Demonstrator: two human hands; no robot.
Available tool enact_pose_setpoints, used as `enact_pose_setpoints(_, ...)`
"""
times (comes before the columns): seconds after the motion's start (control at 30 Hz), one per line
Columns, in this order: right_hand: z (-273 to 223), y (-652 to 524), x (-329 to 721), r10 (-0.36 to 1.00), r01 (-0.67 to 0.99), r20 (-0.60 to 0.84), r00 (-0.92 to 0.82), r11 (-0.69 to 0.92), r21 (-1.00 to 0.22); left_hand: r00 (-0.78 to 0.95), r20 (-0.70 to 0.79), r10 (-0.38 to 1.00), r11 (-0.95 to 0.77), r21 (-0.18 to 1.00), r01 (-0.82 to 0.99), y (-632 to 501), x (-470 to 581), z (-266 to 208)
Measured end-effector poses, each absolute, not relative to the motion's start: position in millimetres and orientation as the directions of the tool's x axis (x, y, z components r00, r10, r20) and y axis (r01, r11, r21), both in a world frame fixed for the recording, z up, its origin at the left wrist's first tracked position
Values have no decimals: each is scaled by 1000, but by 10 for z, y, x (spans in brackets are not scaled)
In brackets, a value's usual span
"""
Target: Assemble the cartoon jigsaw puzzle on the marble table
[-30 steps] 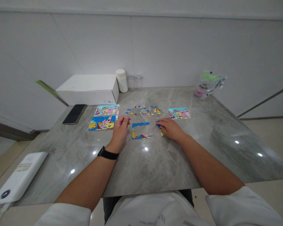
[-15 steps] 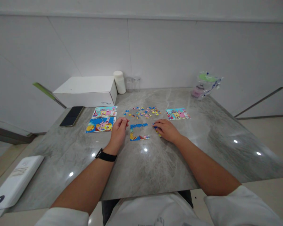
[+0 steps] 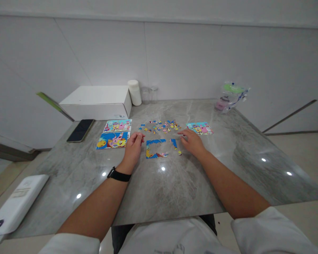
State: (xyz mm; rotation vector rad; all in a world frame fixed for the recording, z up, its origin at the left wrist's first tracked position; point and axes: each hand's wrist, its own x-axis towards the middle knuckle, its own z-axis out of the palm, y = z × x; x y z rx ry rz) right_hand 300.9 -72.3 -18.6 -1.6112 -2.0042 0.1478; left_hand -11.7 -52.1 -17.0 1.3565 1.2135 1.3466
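Resting just right of the flat blue L-shaped puzzle strip (image 3: 174, 143): right hand (image 3: 193, 141), fingers slightly apart, nothing visible in the grip. From its fingertips, strip lies left and bodyward, long axis near-to-far. Gap separates strip from the blue-and-yellow C-shaped puzzle frame (image 3: 148, 150). Left hand (image 3: 133, 144), farther off, curled; can't tell if its grip is closed.

Nearer than the partial puzzle (image 3: 155, 155), the table (image 3: 166, 192) lay free; a white box (image 3: 96, 100) blocked the far left.
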Motion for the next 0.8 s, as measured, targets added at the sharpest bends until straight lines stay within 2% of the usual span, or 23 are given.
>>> enact_pose_setpoints(0.1, -119, -548, 3084, 962, 903, 270, -40, 151, -403, -42, 166, 985, -165, 986, 33, -533, -98, -160)
enact_pose_setpoints(0.2, -36, -320, 3099, 980, 946, 194, -36, 96, -310, -22, 167, 986, -167, 986, 20, -546, -84, -160)
enact_pose_setpoints(0.3, 16, -131, 3033, 988, 970, 153, -16, 53, -237, -4, 161, 987, -161, 986, 34, -557, -79, -164)
enact_pose_setpoints(0.47, -25, -67, 2890, 992, 979, 104, 76, -54, -195, 37, 172, 984, -173, 985, 29, -587, -65, -148)
enact_pose_setpoints(0.8, -205, -76, 2997, 980, 963, 199, 8, 46, -265, 108, 181, 978, -193, 975, 112, -676, 22, -75)
